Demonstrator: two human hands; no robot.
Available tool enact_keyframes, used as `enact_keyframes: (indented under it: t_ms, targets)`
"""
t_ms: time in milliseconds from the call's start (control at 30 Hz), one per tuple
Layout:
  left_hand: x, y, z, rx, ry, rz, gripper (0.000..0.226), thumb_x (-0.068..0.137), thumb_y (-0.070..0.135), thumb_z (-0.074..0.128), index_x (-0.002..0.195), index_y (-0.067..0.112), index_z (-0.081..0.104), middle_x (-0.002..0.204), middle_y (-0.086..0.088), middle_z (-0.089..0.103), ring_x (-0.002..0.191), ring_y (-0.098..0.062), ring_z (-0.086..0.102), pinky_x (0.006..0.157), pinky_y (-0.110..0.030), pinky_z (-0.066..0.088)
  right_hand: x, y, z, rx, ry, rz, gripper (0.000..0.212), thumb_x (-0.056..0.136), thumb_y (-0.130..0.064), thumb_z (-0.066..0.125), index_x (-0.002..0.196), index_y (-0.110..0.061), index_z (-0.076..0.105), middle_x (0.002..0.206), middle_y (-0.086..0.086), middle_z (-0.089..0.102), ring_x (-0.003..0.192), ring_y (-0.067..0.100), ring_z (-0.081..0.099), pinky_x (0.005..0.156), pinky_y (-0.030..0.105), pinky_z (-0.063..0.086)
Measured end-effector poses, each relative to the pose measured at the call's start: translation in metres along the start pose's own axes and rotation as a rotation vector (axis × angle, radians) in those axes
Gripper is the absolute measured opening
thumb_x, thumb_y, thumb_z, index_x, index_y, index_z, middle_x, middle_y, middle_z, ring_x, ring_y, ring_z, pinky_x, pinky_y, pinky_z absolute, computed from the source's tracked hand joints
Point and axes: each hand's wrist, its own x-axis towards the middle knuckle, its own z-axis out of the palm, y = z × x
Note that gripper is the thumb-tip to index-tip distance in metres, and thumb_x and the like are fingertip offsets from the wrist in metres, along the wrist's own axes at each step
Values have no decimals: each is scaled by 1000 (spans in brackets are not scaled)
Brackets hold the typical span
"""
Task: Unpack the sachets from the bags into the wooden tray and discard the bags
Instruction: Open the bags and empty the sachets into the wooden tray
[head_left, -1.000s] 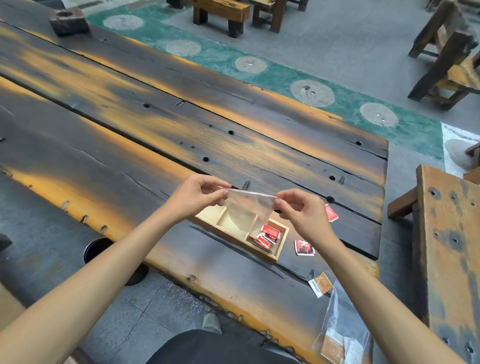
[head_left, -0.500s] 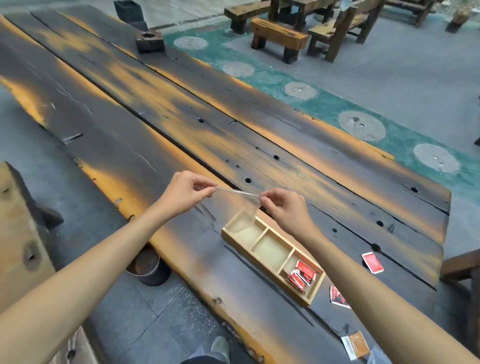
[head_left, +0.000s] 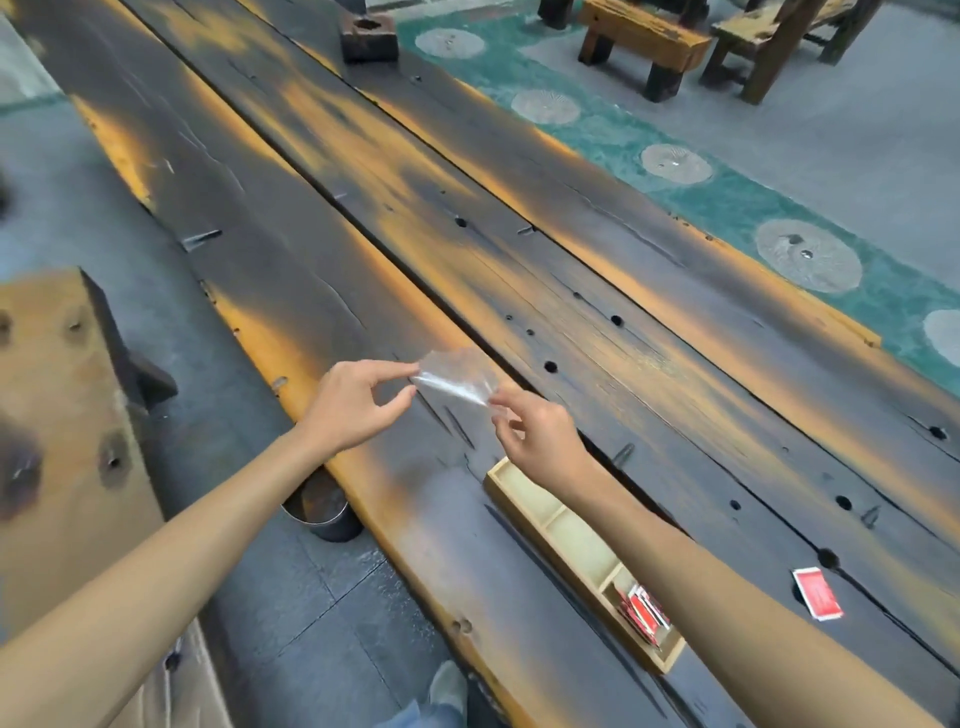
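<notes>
While we swing our view leftward along the table (head_left: 322, 291), the scene has shifted since a second ago: then the clear bag (head_left: 457, 376) was stretched flat right over the wooden tray (head_left: 524, 493), now we hold it up and to the left of the tray, over bare dark planks, and it looks crumpled between the hands. It appears empty, though the plastic is blurred, so we can't be sure. Our read: this bag is done and we're into the discard step. Far left, a wooden bench (head_left: 57, 395) sits beside the table; just right of it a round metal bin (head_left: 324, 512) stands on the floor, half tucked under the table edge, a likely place for the bag, judging only from its position. Left hand (head_left: 358, 402) next: forearm reaches in from lower left, thumb and forefinger pinching the bag's left edge, other fingers curled loosely below. Right hand (head_left: 540, 434): forearm comes in from lower right, crossing over the tray's middle, fingertips pinching the bag's right corner. Both pinches look light. Tray lies on the table under the right forearm; its two nearer-to-hands compartments show empty, red sachets (head_left: 644, 613) are stacked in the end compartment nearest us. One loose red sachet (head_left: 818, 592) lies on the table well right of the tray, so it is not in yet. Beyond the table, further benches (head_left: 644, 41) stand on the floor, irrelevant.
</notes>
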Motion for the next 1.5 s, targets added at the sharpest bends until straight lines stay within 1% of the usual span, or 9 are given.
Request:
enact_keyframes:
  t_ms: [200,300,400,467,600,700,1033,1367,1500]
  targets:
    - [-36,-64,43,308,-384,-90,50,97,40,54,144,26,53,146,12,56,145,-16,40,110,-36,43,-20,9,70,-183,-389,66,53,99,-19,51,151,-11,42,161,8,39,134,34,53,104,44,50]
    - [-52,-83,63,370,-533,-153,59,96,47,43,151,27,41,157,9,44,152,-20,26,111,-42,44,-31,15,107,-231,-535,59,62,103,-24,44,158,-4,24,167,14,22,153,28,26,123,34,25]
    - [-73,-90,83,507,-656,-117,78,88,62,21,160,32,17,169,1,10,157,-27,6,119,-49,31,-42,21,135,-308,-620,86,66,106,-33,33,160,-3,11,169,18,8,158,29,4,129,38,7]
    - [-87,-91,96,560,-714,-85,80,88,66,15,160,34,1,169,8,-12,156,-26,-8,121,-55,19,-46,24,146,-374,-658,101,68,106,-39,24,161,-3,6,169,18,3,158,31,-3,129,40,-1]
    - [-98,-89,111,576,-720,-66,76,98,64,22,160,31,-5,167,12,-14,156,-23,-11,123,-55,14,-50,31,157,-453,-642,70,87,90,-54,-9,161,-3,4,170,17,5,157,31,-5,128,43,0]
    - [-97,-90,114,542,-690,-69,76,98,64,26,160,31,-3,168,12,-11,156,-23,-10,124,-54,13,-52,34,154,-416,-624,84,92,86,-56,-11,161,-6,3,170,14,3,158,29,-5,129,41,-2]
    - [-98,-49,127,481,-624,79,77,96,66,25,160,32,-1,168,13,-7,156,-23,-10,124,-52,13,-89,34,101,-382,-532,70,78,95,-54,10,161,-13,17,169,12,13,158,29,5,127,47,16]
    - [-115,40,172,452,-692,343,76,98,65,25,160,33,-4,168,11,-10,154,-22,-16,125,-51,6,-213,77,30,-382,-330,301,65,103,-48,31,162,-22,17,170,6,11,158,27,2,128,46,8]
    - [-127,79,196,437,-716,427,75,98,64,26,159,33,-4,168,10,-9,155,-23,-15,125,-50,5,-275,92,7,-362,-246,381,64,101,-41,40,160,-21,24,169,7,19,157,29,10,126,48,17]
